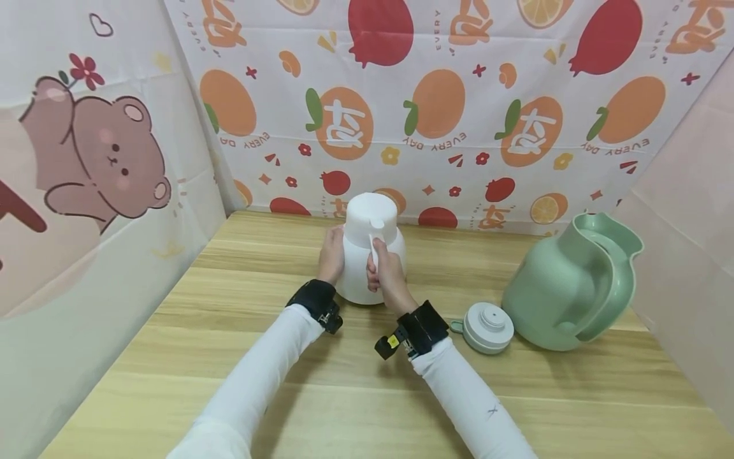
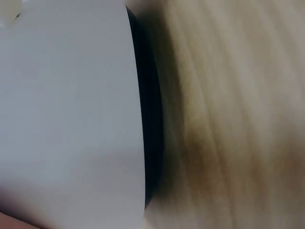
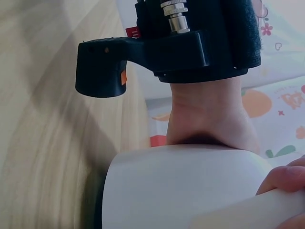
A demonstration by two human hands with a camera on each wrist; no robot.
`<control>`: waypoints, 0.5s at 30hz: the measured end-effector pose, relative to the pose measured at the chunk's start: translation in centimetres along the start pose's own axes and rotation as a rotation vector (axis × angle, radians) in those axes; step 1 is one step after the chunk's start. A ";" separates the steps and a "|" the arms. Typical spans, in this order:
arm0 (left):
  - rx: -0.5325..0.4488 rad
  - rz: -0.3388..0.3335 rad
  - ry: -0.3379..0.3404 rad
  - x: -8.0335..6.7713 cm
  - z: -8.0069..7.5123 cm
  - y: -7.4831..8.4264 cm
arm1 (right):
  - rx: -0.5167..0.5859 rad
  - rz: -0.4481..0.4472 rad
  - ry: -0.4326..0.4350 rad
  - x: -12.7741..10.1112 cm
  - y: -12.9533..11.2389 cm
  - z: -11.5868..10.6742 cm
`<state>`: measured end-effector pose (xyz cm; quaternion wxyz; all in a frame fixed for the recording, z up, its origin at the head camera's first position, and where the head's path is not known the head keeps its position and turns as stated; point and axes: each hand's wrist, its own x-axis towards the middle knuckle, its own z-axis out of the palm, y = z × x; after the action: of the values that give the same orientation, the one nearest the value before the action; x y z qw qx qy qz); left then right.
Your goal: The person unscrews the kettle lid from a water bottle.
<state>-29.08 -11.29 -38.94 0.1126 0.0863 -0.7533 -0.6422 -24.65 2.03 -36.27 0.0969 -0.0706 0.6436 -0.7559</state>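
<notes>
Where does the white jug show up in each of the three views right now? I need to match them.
Head: white jug upright at centre, far half of the wooden table, between the left hand and right hand.
Left wrist: its white wall fills the left half, a dark band at its edge.
Right wrist: its body fills the lower middle.
Shared landmark: the table's wood grain, in all three.

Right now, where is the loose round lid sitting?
In the head view the lid lies flat on the wooden table, right of centre, just left of the green jug and right of the right hand.
</notes>
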 end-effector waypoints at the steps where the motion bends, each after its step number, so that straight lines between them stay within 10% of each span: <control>1: -0.001 0.007 -0.002 -0.2 0.1 0.1 | 0.000 -0.004 0.001 -0.2 0.0 -0.1; 15: 0.019 0.014 -0.013 -2.2 1.1 0.3 | 0.021 0.006 -0.013 -2.8 -0.4 -1.5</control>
<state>-27.24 -9.54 -38.90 0.1114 0.0779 -0.7607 -0.6347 -22.28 4.19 -36.09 0.1039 -0.0727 0.6352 -0.7618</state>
